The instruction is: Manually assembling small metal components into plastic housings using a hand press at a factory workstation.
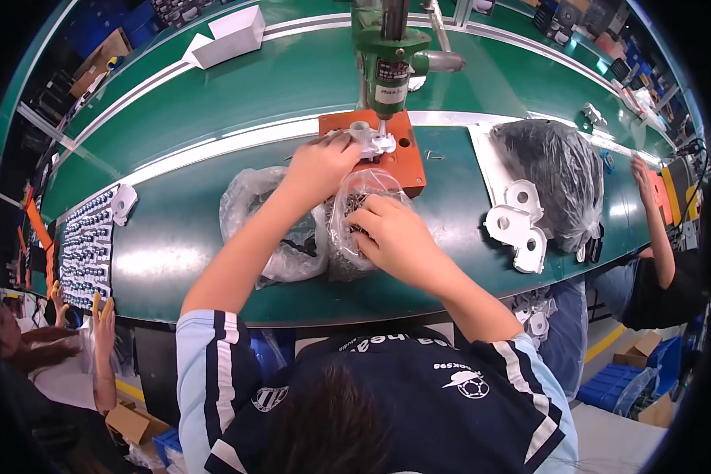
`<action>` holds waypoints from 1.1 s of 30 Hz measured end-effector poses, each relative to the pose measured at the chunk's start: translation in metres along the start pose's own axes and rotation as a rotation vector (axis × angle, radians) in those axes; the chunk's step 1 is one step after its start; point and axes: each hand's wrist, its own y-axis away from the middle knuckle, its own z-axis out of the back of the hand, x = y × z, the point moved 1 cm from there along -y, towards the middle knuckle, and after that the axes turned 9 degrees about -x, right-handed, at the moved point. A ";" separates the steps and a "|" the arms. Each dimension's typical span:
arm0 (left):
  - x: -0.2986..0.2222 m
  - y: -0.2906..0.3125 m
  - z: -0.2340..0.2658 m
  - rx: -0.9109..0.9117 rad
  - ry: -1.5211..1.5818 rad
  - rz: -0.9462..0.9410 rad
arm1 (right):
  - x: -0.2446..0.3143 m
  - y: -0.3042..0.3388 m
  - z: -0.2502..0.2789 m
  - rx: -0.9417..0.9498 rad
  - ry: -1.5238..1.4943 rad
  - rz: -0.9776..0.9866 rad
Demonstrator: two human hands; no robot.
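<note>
My left hand (pixel 322 167) is closed on a white plastic part (pixel 378 144) with a grey cylindrical piece (pixel 359 132), set on the orange base (pixel 410 169) of a green press (pixel 390 73). The press's rod comes down right at the part. My right hand (pixel 395 237) reaches into the mouth of a clear plastic bag (pixel 347 265) of small metal pins, its fingers curled. Whatever those fingertips pinch is hidden. Left of that bag, partly behind my left forearm, lies another crumpled clear bag (pixel 241 201) with dark contents.
Several white housings (pixel 502 223) lie to the right beside a large grey plastic bag (pixel 553 174). At the left stands a tray of small assembled parts (pixel 87 253), with a co-worker's gloved hands near it. Another person's arm (pixel 654 213) reaches in at the right. A white box (pixel 229 38) sits far back.
</note>
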 end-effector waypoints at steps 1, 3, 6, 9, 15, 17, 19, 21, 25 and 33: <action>0.001 0.003 -0.003 -0.001 -0.002 0.002 | 0.001 0.000 0.000 -0.007 -0.013 -0.006; 0.000 0.007 -0.010 0.036 -0.042 -0.016 | 0.002 0.001 0.001 -0.013 -0.016 -0.013; 0.001 0.011 -0.007 -0.017 0.022 0.025 | 0.003 0.003 0.001 -0.018 -0.027 -0.021; 0.002 0.015 -0.003 0.028 0.094 0.069 | 0.005 0.006 -0.001 -0.025 -0.027 -0.024; -0.001 0.028 0.001 0.199 0.092 0.158 | 0.009 0.008 -0.003 -0.036 -0.021 -0.006; -0.002 0.029 0.001 0.235 0.079 0.139 | 0.009 0.008 -0.004 -0.028 -0.019 -0.003; -0.001 0.029 -0.001 0.266 0.066 0.119 | 0.007 0.010 -0.005 -0.051 -0.026 0.004; -0.001 0.030 -0.002 0.252 0.087 0.073 | 0.007 0.011 -0.003 -0.050 -0.020 0.013; -0.004 0.038 0.002 0.247 0.142 0.104 | 0.009 0.020 -0.010 -0.068 -0.011 0.026; -0.018 0.068 -0.010 -0.218 0.463 0.420 | 0.027 0.033 -0.011 -0.158 0.019 0.095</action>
